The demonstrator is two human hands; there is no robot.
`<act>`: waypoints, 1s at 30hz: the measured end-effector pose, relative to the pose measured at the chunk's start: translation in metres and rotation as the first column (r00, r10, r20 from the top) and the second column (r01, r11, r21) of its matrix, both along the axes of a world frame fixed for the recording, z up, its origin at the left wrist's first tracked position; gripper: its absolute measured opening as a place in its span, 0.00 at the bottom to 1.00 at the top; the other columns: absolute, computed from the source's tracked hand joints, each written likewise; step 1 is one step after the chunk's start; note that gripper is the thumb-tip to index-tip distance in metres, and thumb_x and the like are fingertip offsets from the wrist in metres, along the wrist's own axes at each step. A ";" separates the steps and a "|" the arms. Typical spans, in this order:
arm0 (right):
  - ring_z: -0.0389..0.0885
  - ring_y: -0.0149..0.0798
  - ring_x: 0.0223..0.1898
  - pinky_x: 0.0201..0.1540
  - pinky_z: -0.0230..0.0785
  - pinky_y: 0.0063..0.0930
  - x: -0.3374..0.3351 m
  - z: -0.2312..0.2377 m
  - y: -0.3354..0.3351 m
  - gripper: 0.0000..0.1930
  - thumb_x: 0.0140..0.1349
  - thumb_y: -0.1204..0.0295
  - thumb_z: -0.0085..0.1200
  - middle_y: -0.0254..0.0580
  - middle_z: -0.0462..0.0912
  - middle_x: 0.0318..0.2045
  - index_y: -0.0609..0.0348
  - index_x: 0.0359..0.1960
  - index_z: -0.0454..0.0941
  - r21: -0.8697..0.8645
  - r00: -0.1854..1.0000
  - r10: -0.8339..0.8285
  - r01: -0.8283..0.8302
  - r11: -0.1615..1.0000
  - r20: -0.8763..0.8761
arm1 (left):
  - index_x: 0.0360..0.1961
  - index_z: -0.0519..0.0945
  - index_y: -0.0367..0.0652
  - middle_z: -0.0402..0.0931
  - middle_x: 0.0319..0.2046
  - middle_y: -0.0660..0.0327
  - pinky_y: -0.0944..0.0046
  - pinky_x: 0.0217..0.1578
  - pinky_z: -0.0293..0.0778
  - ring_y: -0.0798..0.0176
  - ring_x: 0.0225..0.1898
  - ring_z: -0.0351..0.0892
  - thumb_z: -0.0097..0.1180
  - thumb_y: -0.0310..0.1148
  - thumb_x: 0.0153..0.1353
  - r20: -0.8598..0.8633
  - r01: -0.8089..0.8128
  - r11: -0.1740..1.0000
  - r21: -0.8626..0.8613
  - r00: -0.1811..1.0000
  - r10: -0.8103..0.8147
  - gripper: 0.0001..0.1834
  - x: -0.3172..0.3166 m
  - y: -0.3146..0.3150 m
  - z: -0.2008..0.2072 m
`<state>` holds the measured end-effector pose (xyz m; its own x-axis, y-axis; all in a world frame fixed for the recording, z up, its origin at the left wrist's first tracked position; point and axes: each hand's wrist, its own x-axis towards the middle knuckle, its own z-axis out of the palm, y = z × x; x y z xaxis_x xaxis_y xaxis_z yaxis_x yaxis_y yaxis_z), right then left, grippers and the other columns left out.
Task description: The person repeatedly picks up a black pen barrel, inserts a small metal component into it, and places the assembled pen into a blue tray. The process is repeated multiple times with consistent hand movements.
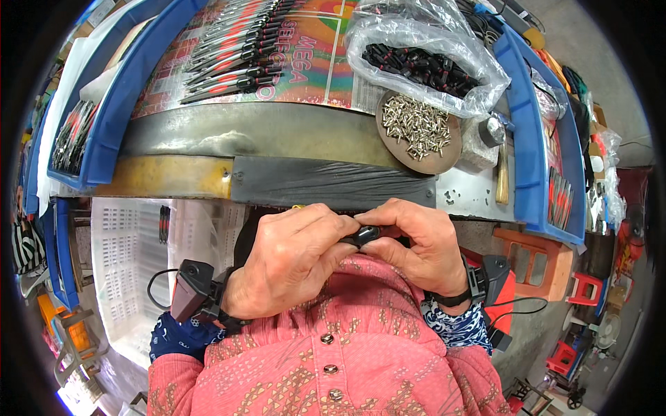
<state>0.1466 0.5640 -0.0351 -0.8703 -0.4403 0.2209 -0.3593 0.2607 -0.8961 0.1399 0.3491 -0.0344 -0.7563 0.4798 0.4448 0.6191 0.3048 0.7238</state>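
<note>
In front of my chest, both hands meet around a small black plastic piece (365,236) with a glossy rounded end. My left hand (295,260) pinches it from the left, thumb against the curled fingers. From the other side, my right hand (420,243) grips it between thumb and forefinger. Fingers cover much of the piece, so its full shape is hidden. Beyond the bench edge sits a round brown dish (433,165) heaped with small silvery metal pins (416,125). Behind it, a clear plastic bag (485,97) lies open over many similar black pieces (420,67).
Rows of slim red, silver and black tools (236,52) lie on a printed sheet. Blue bins (114,128) (531,139) flank the bench. A brush (502,173) rests right of the dish. Below left stands a white perforated crate (121,256); an orange stool (534,260) is at right.
</note>
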 end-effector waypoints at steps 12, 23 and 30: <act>0.84 0.41 0.33 0.35 0.75 0.26 0.010 -0.007 -0.004 0.14 0.58 0.75 0.63 0.47 0.83 0.36 0.66 0.45 0.79 0.116 0.995 -0.045 0.055 0.992 -0.087 | 0.38 0.79 0.34 0.78 0.29 0.53 0.57 0.30 0.76 0.50 0.29 0.80 0.67 0.22 0.48 0.010 -0.014 1.000 -0.012 1.000 0.014 0.14 0.006 -0.002 -0.012; 0.80 0.47 0.27 0.28 0.72 0.34 0.012 -0.026 -0.012 0.13 0.56 0.79 0.63 0.47 0.80 0.29 0.65 0.43 0.77 0.031 0.976 -0.015 0.023 0.999 -0.219 | 0.36 0.79 0.34 0.77 0.27 0.53 0.57 0.29 0.75 0.50 0.28 0.80 0.68 0.22 0.47 0.003 -0.047 0.999 -0.001 0.999 0.047 0.14 0.015 -0.004 -0.023; 0.82 0.45 0.27 0.28 0.73 0.30 0.016 -0.035 -0.018 0.12 0.57 0.77 0.65 0.48 0.82 0.30 0.67 0.41 0.79 0.019 0.965 -0.100 0.108 0.994 -0.240 | 0.36 0.79 0.34 0.78 0.27 0.53 0.57 0.29 0.76 0.50 0.28 0.80 0.66 0.22 0.49 0.028 -0.065 0.998 0.004 0.997 0.065 0.13 0.016 -0.005 -0.030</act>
<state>0.1627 0.5465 -0.0698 -0.8355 -0.3601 0.4151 -0.5311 0.3354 -0.7781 0.1557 0.3438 -0.0643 -0.7978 0.4272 0.4255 0.5779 0.3407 0.7416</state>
